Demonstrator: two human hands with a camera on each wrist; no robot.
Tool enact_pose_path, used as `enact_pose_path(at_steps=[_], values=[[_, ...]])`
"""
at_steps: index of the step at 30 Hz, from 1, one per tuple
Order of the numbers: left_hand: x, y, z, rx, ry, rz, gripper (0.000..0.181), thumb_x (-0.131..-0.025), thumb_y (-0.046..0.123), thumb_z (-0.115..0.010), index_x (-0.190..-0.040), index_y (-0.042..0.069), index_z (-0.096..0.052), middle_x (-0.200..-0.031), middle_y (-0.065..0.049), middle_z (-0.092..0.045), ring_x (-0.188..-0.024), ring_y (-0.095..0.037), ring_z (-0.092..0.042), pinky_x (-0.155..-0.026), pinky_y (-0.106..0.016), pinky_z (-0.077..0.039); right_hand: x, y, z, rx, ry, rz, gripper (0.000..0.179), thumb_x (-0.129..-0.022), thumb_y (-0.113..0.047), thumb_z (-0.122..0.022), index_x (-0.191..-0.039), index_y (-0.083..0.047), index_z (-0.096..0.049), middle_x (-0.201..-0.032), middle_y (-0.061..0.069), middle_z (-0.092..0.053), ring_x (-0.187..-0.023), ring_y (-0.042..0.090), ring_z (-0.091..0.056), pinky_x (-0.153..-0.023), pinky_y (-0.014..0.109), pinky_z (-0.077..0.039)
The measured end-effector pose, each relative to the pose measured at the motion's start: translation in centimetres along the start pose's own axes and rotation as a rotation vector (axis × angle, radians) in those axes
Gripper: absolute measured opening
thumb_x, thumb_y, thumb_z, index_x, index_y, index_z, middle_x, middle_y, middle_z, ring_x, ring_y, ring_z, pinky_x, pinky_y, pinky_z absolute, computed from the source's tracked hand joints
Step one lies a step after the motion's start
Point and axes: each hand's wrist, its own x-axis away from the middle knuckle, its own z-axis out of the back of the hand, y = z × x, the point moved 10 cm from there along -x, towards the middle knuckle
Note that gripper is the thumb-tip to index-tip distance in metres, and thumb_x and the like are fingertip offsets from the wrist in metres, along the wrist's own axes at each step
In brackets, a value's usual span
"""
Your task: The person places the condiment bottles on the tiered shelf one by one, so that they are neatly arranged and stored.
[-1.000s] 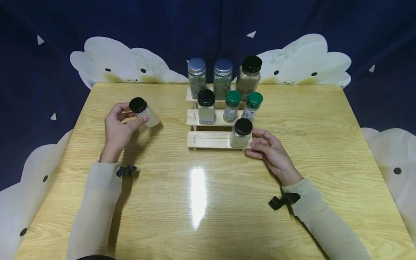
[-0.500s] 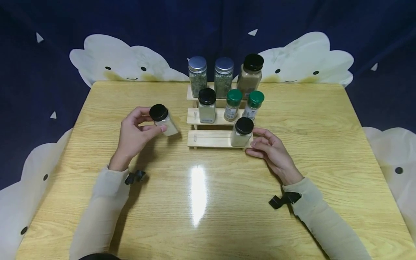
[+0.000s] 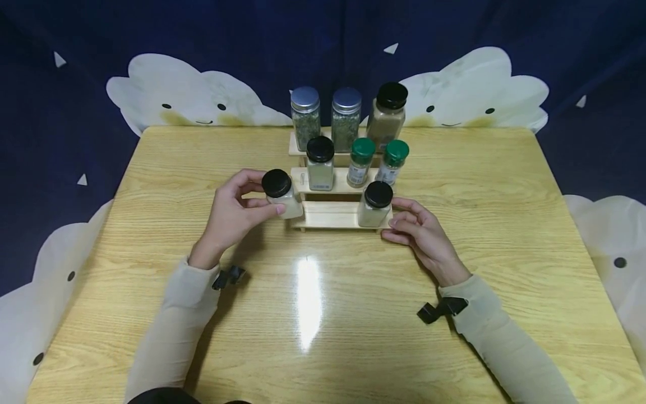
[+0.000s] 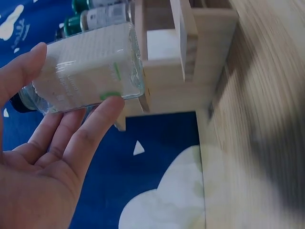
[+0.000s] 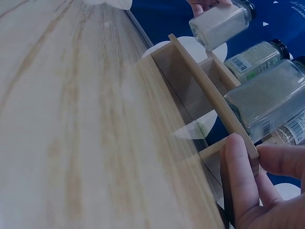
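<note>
My left hand [image 3: 233,209] pinches a glass spice jar [image 3: 287,205] with a black lid and pale powder between thumb and fingers. The jar tilts at the left end of the wooden three-step rack [image 3: 328,215], overlapping its bottom step in the head view. In the left wrist view the jar [image 4: 90,67] is held clear of the table. My right hand [image 3: 421,235] grips the right end of the bottom step, and the right wrist view shows its fingers [image 5: 238,167] pinching the board's end. Beside those fingers, a similar black-lidded jar [image 3: 374,210] stands on the bottom step.
On the middle step stand a black-lidded jar [image 3: 320,168] and two green-capped shakers [image 3: 358,168]. The top step bears two silver-lidded herb jars [image 3: 305,123] and a tall black-lidded jar [image 3: 386,120]. A dark curtain [image 3: 323,39] hangs behind the wooden table [image 3: 363,314].
My left hand has carried the jar rightward and slightly toward me, from the table's left side to the rack's left end. My right hand has stayed at the rack.
</note>
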Motion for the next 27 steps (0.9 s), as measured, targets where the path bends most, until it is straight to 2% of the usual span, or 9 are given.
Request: enact_pose_path(at_steps=[6, 11, 19, 27], values=[[0.0, 0.6, -1.6, 0.007, -0.041, -0.012, 0.056, -0.077, -0.018, -0.089, -0.128, -0.011, -0.066, -0.116, -0.011, -0.069, -0.103, -0.026, -0.069, -0.085, -0.030, -0.067, 0.0, 0.0, 0.1, -0.003, 0.007, -0.004, 0.043, -0.106, 0.019, -0.051, -0.139, -0.007, -0.058, -0.097, 0.006, -0.067, -0.089, 0.016, -0.070, -0.088, 0.038, -0.068], [-0.1, 0.9, -3.4, 0.010, -0.091, -0.025, 0.055, -0.078, -0.015, -0.090, -0.128, -0.010, -0.067, -0.118, -0.013, -0.070, -0.103, -0.027, -0.069, -0.085, -0.033, -0.068, -0.1, 0.1, 0.0, -0.004, 0.011, -0.010, 0.043, -0.106, 0.019, -0.051, -0.139, -0.007, -0.058, -0.097, 0.006, -0.067, -0.089, 0.016, -0.070, -0.088, 0.038, -0.068], [-0.4, 0.2, -6.6, 0.059, -0.151, 0.004, 0.056, -0.079, -0.017, -0.089, -0.130, -0.010, -0.065, -0.120, -0.018, -0.070, -0.105, -0.029, -0.072, -0.091, -0.036, -0.067, -0.1, 0.2, 0.0, -0.007, 0.013, -0.017, 0.043, -0.106, 0.019, -0.051, -0.139, -0.007, -0.057, -0.096, 0.006, -0.067, -0.089, 0.016, -0.070, -0.088, 0.037, -0.068], [-0.7, -0.6, -8.6, 0.061, -0.172, 0.020, 0.056, -0.081, -0.016, -0.089, -0.131, -0.011, -0.065, -0.124, -0.019, -0.068, -0.108, -0.029, -0.070, -0.095, -0.037, -0.066, -0.1, 0.0, 0.1, 0.000, 0.009, -0.005, 0.044, -0.105, 0.020, -0.050, -0.139, -0.007, -0.057, -0.097, 0.006, -0.066, -0.089, 0.016, -0.069, -0.088, 0.037, -0.068]])
